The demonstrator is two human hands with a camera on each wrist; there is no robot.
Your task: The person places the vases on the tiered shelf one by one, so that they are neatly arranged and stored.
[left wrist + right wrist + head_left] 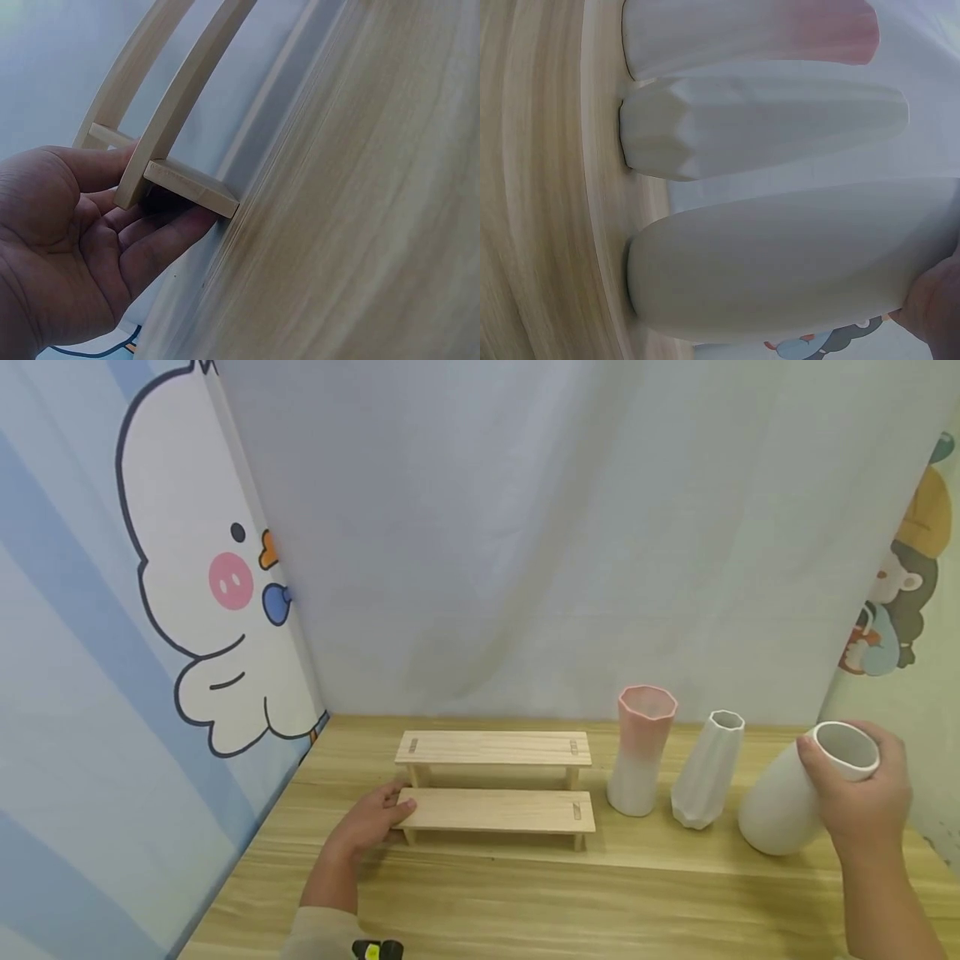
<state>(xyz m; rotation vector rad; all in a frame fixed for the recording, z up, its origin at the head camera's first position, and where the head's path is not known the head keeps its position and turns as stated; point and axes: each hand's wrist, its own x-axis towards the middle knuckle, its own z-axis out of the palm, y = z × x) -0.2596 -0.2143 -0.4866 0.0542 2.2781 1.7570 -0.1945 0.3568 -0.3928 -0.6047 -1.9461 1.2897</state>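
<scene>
My left hand (372, 817) grips the left end of a low wooden display riser (495, 811), thumb on top of the board and fingers around its leg (191, 187) underneath. A second riser board (491, 748) stands just behind, slightly higher. Over on the right, my right hand (870, 789) holds a smooth white vase (780, 806) near its rim, with the thumb across the front. That vase's base is at the tabletop, as the right wrist view shows. Beside it stands a narrow faceted white vase (707, 772), and left of that a pink-and-white vase (642, 752).
The light wood-grain table (525, 902) runs back to a plain pale curtain (555, 543). A blue-striped cloth wall (60, 693) with a cartoon bird closes the left side. Another printed cloth (930, 710) hangs on the right.
</scene>
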